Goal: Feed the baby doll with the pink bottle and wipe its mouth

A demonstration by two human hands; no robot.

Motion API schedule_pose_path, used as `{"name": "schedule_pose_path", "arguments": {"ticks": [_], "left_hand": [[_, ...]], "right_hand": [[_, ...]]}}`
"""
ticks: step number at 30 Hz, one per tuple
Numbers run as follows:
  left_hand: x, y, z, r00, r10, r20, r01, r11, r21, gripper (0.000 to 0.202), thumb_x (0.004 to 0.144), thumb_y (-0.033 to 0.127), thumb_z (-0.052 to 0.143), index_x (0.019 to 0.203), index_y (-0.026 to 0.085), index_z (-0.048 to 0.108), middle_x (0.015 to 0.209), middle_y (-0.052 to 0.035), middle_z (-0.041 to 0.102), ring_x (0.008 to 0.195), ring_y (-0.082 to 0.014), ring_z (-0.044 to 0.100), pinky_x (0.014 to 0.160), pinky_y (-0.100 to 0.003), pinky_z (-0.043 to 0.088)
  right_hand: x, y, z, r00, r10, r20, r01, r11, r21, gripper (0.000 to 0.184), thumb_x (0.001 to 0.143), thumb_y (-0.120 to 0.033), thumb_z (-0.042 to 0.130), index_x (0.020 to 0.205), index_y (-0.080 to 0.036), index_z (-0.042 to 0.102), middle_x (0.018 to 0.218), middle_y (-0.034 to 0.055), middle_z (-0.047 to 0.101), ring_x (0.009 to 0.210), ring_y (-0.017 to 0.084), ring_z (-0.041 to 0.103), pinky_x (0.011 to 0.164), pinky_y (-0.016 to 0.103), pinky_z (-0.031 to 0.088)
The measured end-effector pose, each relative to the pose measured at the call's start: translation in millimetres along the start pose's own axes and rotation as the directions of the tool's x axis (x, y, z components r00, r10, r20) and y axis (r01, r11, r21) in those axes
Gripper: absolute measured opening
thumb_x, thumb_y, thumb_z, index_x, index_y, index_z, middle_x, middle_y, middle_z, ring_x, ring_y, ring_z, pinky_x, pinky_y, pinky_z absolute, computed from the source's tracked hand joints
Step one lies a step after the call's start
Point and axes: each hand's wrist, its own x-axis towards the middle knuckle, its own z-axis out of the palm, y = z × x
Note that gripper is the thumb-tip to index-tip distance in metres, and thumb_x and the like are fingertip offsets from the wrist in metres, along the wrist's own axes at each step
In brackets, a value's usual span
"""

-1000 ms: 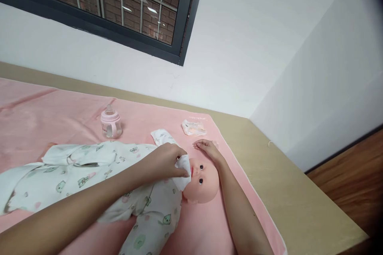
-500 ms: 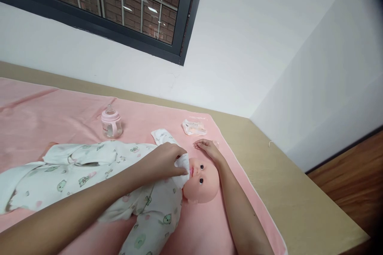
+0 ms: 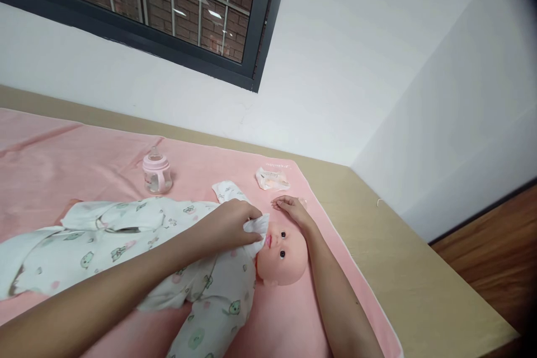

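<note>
A baby doll [image 3: 282, 254] in a white printed sleepsuit [image 3: 138, 235] lies on its back on a pink blanket [image 3: 50, 162], its head to the right. My left hand [image 3: 229, 226] pinches a white wipe [image 3: 255, 229] against the doll's chin and mouth. Fingers together, my right hand [image 3: 291, 210] rests flat on the top of the doll's head and holds nothing.
A small pink baby bottle [image 3: 156, 172] stands on the blanket behind the doll. A wipe packet [image 3: 272, 179] lies near the blanket's far right corner. The beige table [image 3: 419, 279] ends at a white wall with a dark-framed window [image 3: 168, 17]; wooden floor [image 3: 495, 257] lies to the right.
My left hand has drawn the wipe up and slightly left, from the doll's cheek and neck to its chin. The right hand has stayed on the head.
</note>
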Motion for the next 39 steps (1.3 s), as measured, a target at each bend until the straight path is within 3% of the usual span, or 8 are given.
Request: {"name": "schedule_pose_path", "arguments": {"ticks": [3, 8, 15, 25, 32, 39], "left_hand": [[-0.2, -0.3, 0.6, 0.998, 0.029, -0.053, -0.03, 0.999, -0.017, 0.025, 0.071, 0.023, 0.05, 0.057, 0.017, 0.03, 0.056, 0.0035, 0.039, 0.054, -0.0114, 0.035, 0.051, -0.026, 0.02], [1.9, -0.1, 0.1, 0.997, 0.047, -0.055, -0.052, 0.994, -0.098, 0.013, 0.076, 0.025, 0.05, 0.068, 0.018, 0.058, 0.075, -0.0005, 0.059, 0.071, -0.0165, 0.052, 0.061, -0.024, 0.032], [3.3, 0.1, 1.8, 0.997, 0.064, -0.051, -0.069, 0.991, -0.112, 0.024, 0.076, 0.02, 0.046, 0.08, 0.021, 0.069, 0.084, -0.002, 0.065, 0.077, -0.0172, 0.056, 0.066, -0.024, 0.037], [0.6, 5.2, -1.5, 0.997, 0.039, -0.059, -0.048, 0.988, -0.15, 0.03, 0.078, 0.019, 0.042, 0.085, 0.022, 0.071, 0.087, -0.0022, 0.066, 0.078, -0.0174, 0.058, 0.067, -0.024, 0.039], [1.7, 3.9, -1.3, 0.998, 0.011, -0.057, -0.021, 0.986, -0.164, 0.032, 0.081, 0.018, 0.039, 0.09, 0.022, 0.07, 0.098, -0.0017, 0.068, 0.089, -0.0193, 0.059, 0.074, -0.024, 0.04], [1.5, -1.5, -1.4, 0.994, 0.052, -0.092, -0.066, 0.986, -0.154, 0.019, 0.085, 0.023, 0.04, 0.071, 0.019, 0.052, 0.073, 0.0011, 0.056, 0.068, -0.0155, 0.05, 0.06, -0.025, 0.031]], "right_hand": [[0.6, 1.1, -0.7, 1.0, 0.003, 0.003, -0.003, 1.0, 0.003, 0.031, 0.067, -0.044, 0.072, 0.085, -0.019, 0.07, 0.089, 0.0051, 0.07, 0.087, 0.018, 0.064, 0.094, 0.037, 0.045], [2.4, 4.1, -2.4, 1.0, -0.003, 0.008, 0.003, 1.0, 0.006, 0.029, 0.067, -0.043, 0.072, 0.085, -0.019, 0.07, 0.089, 0.0045, 0.07, 0.089, 0.018, 0.064, 0.094, 0.037, 0.045], [1.8, 1.6, -0.9, 1.0, 0.01, -0.004, -0.01, 1.0, 0.007, 0.031, 0.065, -0.044, 0.073, 0.084, -0.019, 0.07, 0.088, 0.0045, 0.07, 0.089, 0.018, 0.064, 0.094, 0.037, 0.045], [-0.2, -0.8, 0.5, 1.0, 0.011, -0.003, -0.011, 1.0, 0.013, 0.029, 0.066, -0.043, 0.072, 0.084, -0.02, 0.07, 0.088, 0.0043, 0.07, 0.09, 0.018, 0.064, 0.094, 0.037, 0.045], [0.7, 1.4, 0.1, 1.0, 0.014, -0.002, -0.013, 1.0, 0.011, 0.027, 0.067, -0.041, 0.071, 0.084, -0.02, 0.07, 0.089, 0.0039, 0.07, 0.089, 0.018, 0.063, 0.092, 0.036, 0.045], [-1.1, -2.2, 0.3, 1.0, -0.021, -0.011, 0.021, 0.998, -0.055, 0.025, 0.07, -0.041, 0.068, 0.084, -0.02, 0.07, 0.088, 0.0037, 0.07, 0.086, 0.018, 0.063, 0.09, 0.036, 0.045]]}}
